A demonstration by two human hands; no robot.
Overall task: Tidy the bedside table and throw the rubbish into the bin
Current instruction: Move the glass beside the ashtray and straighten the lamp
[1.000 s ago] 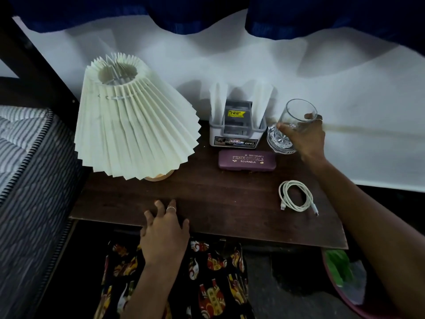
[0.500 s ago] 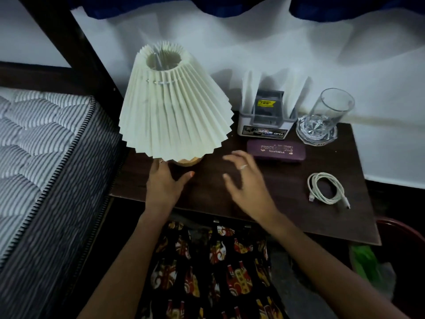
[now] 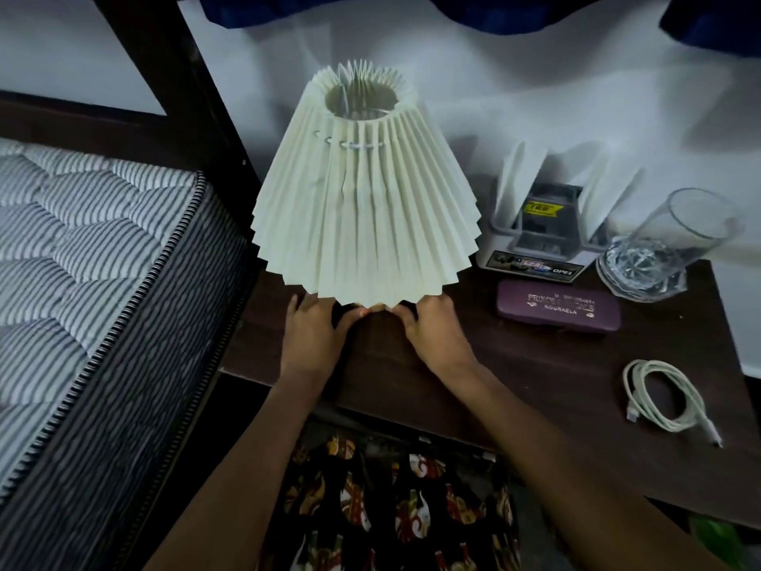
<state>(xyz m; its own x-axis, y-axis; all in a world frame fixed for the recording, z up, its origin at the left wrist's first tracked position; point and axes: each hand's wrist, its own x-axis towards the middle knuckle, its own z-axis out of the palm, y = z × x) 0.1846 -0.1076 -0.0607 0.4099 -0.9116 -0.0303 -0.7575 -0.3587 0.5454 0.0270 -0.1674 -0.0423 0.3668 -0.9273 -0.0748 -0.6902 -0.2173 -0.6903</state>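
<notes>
A lamp with a cream pleated shade stands at the left of the dark wooden bedside table. My left hand and my right hand reach under the shade from either side and grip the lamp's base, which the shade mostly hides. To the right stand a white holder with folded papers, a purple glasses case, a clear drinking glass and a coiled white cable.
A striped mattress and a dark bed post lie to the left. The white wall and a blue curtain are behind. A green scrap shows at the lower right, below the table's edge.
My right hand let go of the glass and came across to the lamp. My left hand rose from the table's front edge. Both now hold the lamp's base.
</notes>
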